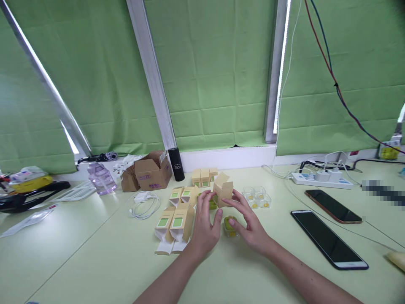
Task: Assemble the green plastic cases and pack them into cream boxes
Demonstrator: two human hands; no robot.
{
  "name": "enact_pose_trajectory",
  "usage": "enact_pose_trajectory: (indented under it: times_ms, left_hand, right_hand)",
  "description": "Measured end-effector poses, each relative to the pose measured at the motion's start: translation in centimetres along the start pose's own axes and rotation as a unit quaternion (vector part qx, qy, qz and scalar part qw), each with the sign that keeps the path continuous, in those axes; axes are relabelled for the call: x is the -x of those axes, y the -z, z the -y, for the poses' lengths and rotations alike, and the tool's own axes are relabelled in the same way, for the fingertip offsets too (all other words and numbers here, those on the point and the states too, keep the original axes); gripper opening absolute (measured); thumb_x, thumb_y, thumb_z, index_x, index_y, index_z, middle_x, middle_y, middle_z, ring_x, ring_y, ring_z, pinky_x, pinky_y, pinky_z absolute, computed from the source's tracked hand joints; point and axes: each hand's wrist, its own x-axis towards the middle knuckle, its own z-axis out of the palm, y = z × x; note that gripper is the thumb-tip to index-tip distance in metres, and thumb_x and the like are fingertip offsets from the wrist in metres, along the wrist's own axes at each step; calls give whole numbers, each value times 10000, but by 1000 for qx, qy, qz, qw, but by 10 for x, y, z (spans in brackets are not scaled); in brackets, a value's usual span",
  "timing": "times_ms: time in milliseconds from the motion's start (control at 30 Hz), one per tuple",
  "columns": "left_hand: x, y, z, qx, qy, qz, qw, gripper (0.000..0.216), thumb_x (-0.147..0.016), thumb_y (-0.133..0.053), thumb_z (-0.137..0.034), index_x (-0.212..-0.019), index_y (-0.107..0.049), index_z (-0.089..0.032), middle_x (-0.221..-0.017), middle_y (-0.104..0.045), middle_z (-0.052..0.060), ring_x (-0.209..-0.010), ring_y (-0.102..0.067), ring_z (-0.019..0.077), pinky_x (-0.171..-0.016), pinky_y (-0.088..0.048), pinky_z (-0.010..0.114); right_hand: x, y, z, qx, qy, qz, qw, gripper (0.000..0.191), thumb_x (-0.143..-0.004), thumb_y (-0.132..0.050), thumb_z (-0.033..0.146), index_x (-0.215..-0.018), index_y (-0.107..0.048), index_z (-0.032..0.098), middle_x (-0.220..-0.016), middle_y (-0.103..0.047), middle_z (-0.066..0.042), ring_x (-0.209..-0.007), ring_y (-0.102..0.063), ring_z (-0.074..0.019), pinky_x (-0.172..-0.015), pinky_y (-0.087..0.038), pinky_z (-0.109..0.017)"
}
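Note:
Between the fingertips of both my hands is a small tan cardboard box (223, 194), its top flaps standing up. My left hand (205, 221) touches its left side, thumb apart from the box. My right hand (249, 221) has its fingers on the right side. Under my right thumb stands a small clear container with a green lid (230, 226); whether the thumb touches it I cannot tell. Another green item (212, 203) shows partly behind my left fingers. To the left lie several tan boxes with green windows (182, 223), the nearer ones with white flaps out.
Closed tan boxes (205, 177) stand behind, and clear cups with yellow bits (257, 197) sit to the right. Two phones (329, 238) and a power strip (321, 179) lie further right. A white charger cable (144, 204), brown carton (154, 171), black bottle (176, 164) and purple bottle (101, 179) are left.

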Motion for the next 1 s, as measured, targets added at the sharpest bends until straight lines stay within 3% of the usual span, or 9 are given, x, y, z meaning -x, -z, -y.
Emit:
enact_pose_trajectory:
  times_ms: [100,233,500,633,800,1000]
  left_hand:
    - [-2,-1,3,-1,0,-21,1000,443,-1023,-511,-393,-1446,-437,-285,-1522,-400,127,-1422,-431,298,-1173,-392,516]
    - [-6,0,4,-8,24,-34,999,438,-1003,-540,-440,-1388,-472,-244,-1413,-484,138,-1318,-517,299,-1075,-466,484]
    - [-18,5,10,1,90,-25,996,363,-924,-632,-551,-1017,-628,-200,-963,-650,72,-905,-623,244,-815,-507,381]
    - [-21,7,20,39,134,-5,990,385,-894,-658,-521,-1069,-630,-180,-986,-693,81,-904,-642,245,-805,-501,376]
    - [-22,10,31,67,143,-7,987,411,-881,-658,-399,-1219,-569,-183,-1104,-696,87,-945,-650,230,-849,-505,368]
    - [-20,10,25,47,147,8,988,350,-860,-663,-315,-1179,-596,-188,-1119,-708,103,-982,-671,261,-888,-516,410]
  right_hand:
    - [0,3,6,23,27,-3,999,514,-1005,-546,507,-1501,-486,383,-1681,-307,-41,-1550,-271,-311,-1248,-286,-546]
    - [-1,4,11,49,65,-3,997,502,-1018,-514,460,-1506,-454,362,-1624,-429,-44,-1515,-317,-312,-1244,-272,-573]
    - [1,2,7,35,59,29,997,466,-999,-543,347,-1463,-506,368,-1499,-544,-50,-1464,-353,-288,-1198,-380,-513]
    - [-3,7,4,119,52,37,991,415,-948,-562,240,-1358,-593,299,-1347,-643,-86,-1353,-457,-307,-1096,-458,-501]
    - [-8,15,6,297,6,109,948,404,-835,-691,249,-1238,-659,237,-1128,-742,-101,-1139,-562,-358,-950,-466,-529]
    - [-10,19,12,342,-16,164,925,246,-817,-722,276,-1058,-715,228,-1020,-749,-92,-996,-622,-306,-864,-453,-433]
